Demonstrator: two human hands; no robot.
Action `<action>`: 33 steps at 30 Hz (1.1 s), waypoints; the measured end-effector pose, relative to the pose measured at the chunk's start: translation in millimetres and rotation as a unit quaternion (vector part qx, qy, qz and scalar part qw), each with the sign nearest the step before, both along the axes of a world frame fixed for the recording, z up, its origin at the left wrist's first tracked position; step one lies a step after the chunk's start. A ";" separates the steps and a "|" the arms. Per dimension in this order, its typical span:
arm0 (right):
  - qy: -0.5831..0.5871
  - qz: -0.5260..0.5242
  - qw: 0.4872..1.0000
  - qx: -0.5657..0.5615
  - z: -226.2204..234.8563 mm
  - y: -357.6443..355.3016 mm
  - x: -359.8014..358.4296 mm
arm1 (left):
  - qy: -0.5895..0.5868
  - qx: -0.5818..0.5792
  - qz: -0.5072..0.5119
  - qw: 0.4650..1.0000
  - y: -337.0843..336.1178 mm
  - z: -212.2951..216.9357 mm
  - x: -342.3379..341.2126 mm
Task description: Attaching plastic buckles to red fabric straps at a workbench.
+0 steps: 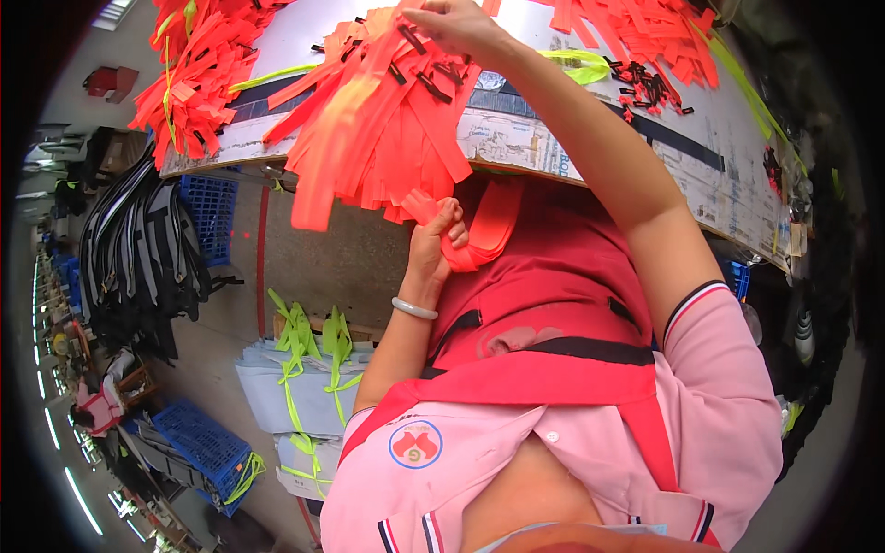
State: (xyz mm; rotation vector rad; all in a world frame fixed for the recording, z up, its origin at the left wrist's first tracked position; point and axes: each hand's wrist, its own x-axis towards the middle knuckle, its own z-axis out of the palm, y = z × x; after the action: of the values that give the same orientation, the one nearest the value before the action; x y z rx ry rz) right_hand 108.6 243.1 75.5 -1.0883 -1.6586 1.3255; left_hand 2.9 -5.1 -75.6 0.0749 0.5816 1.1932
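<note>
Wrapped in the fist of my left hand [439,238] is a folded bundle of orange strips [493,226], held against the red apron just below the table edge. My right hand [459,29] is up over the table, fingers pinched at the top end of a long orange strip [330,152]. That strip hangs down past the table edge, slightly blurred. Behind it a fanned pile of orange strips [410,152] with small black end pieces [431,88] drapes over the edge. My right hand partly hides the top of this pile.
More orange strips lie heaped at the table's left [198,83] and far right [650,41], with small black pieces [650,88] nearby. Yellow-green ties [576,66] cross the worn tabletop [516,138]. Dark straps [138,249], blue crates [207,442] and tied grey stacks [295,387] stand left below.
</note>
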 end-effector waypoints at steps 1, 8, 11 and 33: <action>-0.055 -0.060 0.997 -0.004 -27.2 9.3 -0.1 | 0.001 -0.001 0.000 1.000 -1.3 1.8 1.0; -0.070 0.025 0.989 -0.125 -55.6 -81.0 38.1 | 0.129 0.031 -0.011 0.991 4.1 32.6 -1.9; -0.060 0.103 0.991 -0.059 -65.1 -121.0 57.3 | 0.158 0.048 -0.041 0.985 11.1 44.9 5.3; 0.070 0.190 0.975 -0.092 -34.3 -159.5 93.9 | 0.146 0.145 -0.235 0.950 30.2 67.6 4.5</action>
State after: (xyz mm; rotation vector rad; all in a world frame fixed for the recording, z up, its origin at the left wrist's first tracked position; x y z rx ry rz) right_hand 202.5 83.6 41.2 -0.7773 -1.7185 1.7888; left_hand 7.4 25.1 -8.1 0.6167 0.5988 0.7936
